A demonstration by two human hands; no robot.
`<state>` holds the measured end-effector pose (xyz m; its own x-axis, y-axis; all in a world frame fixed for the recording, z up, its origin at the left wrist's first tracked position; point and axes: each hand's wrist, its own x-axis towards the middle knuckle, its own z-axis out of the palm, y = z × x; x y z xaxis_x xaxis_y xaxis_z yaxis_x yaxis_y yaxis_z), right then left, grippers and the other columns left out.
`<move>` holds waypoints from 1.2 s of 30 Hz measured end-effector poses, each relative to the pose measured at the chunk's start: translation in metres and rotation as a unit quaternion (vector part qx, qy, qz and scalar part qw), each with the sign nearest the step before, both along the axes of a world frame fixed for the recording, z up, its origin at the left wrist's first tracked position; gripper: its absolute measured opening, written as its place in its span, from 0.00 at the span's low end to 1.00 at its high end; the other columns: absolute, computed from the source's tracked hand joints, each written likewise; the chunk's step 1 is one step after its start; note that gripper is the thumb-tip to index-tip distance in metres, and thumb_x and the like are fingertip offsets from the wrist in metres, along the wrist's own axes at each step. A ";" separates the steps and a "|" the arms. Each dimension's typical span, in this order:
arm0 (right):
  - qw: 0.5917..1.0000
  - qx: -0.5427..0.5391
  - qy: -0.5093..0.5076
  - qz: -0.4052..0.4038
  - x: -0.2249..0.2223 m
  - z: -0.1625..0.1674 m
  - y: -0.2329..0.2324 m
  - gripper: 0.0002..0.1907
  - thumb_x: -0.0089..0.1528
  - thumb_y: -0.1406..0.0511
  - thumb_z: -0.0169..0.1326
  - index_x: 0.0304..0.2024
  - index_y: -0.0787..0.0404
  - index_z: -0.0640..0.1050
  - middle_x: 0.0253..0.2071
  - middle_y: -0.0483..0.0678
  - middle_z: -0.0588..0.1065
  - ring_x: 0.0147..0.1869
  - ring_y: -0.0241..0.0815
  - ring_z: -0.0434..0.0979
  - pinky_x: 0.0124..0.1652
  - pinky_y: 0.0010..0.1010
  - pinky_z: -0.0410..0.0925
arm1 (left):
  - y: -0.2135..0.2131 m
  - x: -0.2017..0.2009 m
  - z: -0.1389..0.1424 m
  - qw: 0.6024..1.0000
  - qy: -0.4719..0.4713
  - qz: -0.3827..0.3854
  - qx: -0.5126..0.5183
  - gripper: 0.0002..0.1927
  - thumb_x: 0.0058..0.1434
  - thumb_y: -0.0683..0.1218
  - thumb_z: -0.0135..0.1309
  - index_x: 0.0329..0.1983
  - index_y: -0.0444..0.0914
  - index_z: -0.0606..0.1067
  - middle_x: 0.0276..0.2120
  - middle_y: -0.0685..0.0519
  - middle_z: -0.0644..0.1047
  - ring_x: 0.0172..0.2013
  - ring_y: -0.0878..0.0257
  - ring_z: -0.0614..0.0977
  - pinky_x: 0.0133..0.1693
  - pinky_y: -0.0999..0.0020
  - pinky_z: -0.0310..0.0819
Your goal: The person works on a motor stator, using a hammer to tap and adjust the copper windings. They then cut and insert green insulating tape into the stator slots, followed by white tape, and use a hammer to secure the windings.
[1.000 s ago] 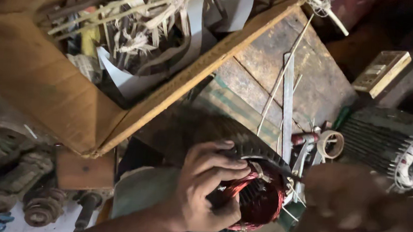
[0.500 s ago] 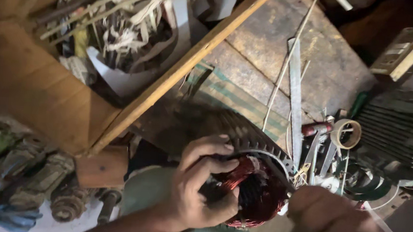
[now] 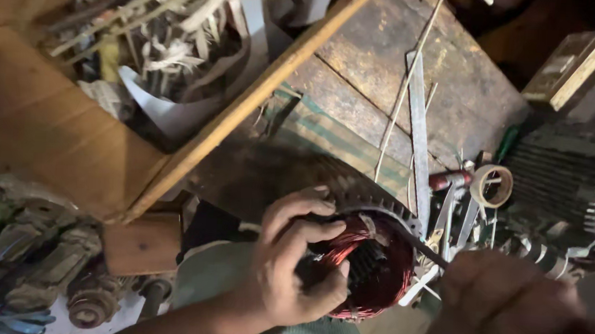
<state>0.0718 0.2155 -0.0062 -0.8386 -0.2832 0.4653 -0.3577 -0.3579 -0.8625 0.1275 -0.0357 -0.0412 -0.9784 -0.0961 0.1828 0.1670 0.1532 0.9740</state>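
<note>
Dim, warm light falls from the upper left — the wooden box (image 3: 51, 138) glows orange, the right side sinks into shadow. The right hand (image 3: 508, 317) is a dark, blurred smear; the left hand (image 3: 294, 270) stays fairly sharp.

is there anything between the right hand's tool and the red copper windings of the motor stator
Nothing visible. The right hand, blurred, holds a thin dark tool whose tip already reaches the round finned motor stator with red copper windings. The left hand grips the windings from the opposite side, away from the tool.

Left hand (image 3: 291, 270) gripping copper-wound stator (image 3: 367, 261), right hand (image 3: 508, 317) blurred
</note>
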 end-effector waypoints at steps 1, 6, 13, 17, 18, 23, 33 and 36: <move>0.997 -0.004 -0.009 0.073 -0.018 0.006 0.001 0.16 0.72 0.50 0.42 0.34 0.49 0.65 0.19 0.39 0.59 0.18 0.35 0.56 0.21 0.37 0.57 | 0.000 0.001 0.002 1.000 0.001 0.008 -0.004 0.25 0.58 0.46 0.64 0.55 0.33 0.72 0.60 0.40 0.69 0.65 0.44 0.74 0.66 0.50 0.73; 0.971 0.024 -0.053 0.230 -0.060 0.020 -0.046 0.14 0.71 0.53 0.44 0.34 0.52 0.65 0.19 0.41 0.59 0.17 0.36 0.56 0.20 0.36 0.57 | -0.003 0.009 0.010 0.999 -0.002 0.021 -0.024 0.33 0.58 0.48 0.63 0.63 0.30 0.65 0.64 0.33 0.64 0.67 0.39 0.68 0.67 0.45 0.67; 0.986 0.068 0.022 0.152 -0.028 0.061 -0.120 0.13 0.68 0.60 0.44 0.28 0.54 0.63 0.15 0.41 0.63 0.14 0.35 0.57 0.16 0.39 0.57 | -0.003 0.011 0.010 0.997 0.043 0.069 -0.018 0.28 0.56 0.46 0.64 0.57 0.35 0.67 0.65 0.39 0.67 0.67 0.41 0.72 0.66 0.49 0.69; 0.964 -0.011 0.068 0.257 -0.027 0.056 -0.122 0.13 0.69 0.64 0.41 0.28 0.57 0.61 0.14 0.44 0.65 0.13 0.37 0.62 0.16 0.37 0.55 | -0.007 0.014 0.007 0.995 0.074 0.059 0.016 0.33 0.50 0.46 0.67 0.55 0.32 0.66 0.62 0.37 0.68 0.63 0.39 0.72 0.63 0.46 0.68; 0.950 -0.018 0.071 0.303 -0.031 0.054 -0.119 0.14 0.70 0.63 0.39 0.29 0.58 0.64 0.15 0.45 0.67 0.14 0.38 0.63 0.17 0.37 0.56 | -0.009 0.015 0.006 0.996 0.068 0.058 0.018 0.32 0.52 0.46 0.67 0.56 0.31 0.66 0.63 0.36 0.68 0.63 0.39 0.73 0.63 0.47 0.69; 0.975 0.055 0.008 0.213 -0.037 0.045 -0.112 0.13 0.67 0.62 0.43 0.28 0.59 0.69 0.18 0.44 0.69 0.17 0.39 0.65 0.20 0.38 0.57 | -0.009 0.014 0.004 0.997 0.052 0.058 0.028 0.28 0.58 0.44 0.68 0.54 0.32 0.65 0.65 0.35 0.66 0.66 0.39 0.72 0.66 0.50 0.72; 0.909 0.208 0.104 0.347 -0.008 0.036 -0.103 0.12 0.56 0.64 0.56 0.21 0.62 0.70 0.22 0.47 0.69 0.23 0.48 0.68 0.26 0.43 0.58 | -0.006 0.015 -0.002 0.995 0.055 0.058 0.052 0.32 0.47 0.46 0.71 0.49 0.34 0.65 0.63 0.37 0.68 0.63 0.39 0.72 0.64 0.47 0.66; 0.916 0.248 0.124 0.289 0.024 0.034 -0.088 0.12 0.54 0.63 0.58 0.22 0.63 0.71 0.24 0.48 0.70 0.26 0.51 0.70 0.28 0.45 0.61 | -0.003 0.016 -0.003 0.996 0.043 0.052 0.059 0.31 0.50 0.45 0.71 0.49 0.34 0.65 0.64 0.38 0.69 0.63 0.41 0.72 0.64 0.48 0.65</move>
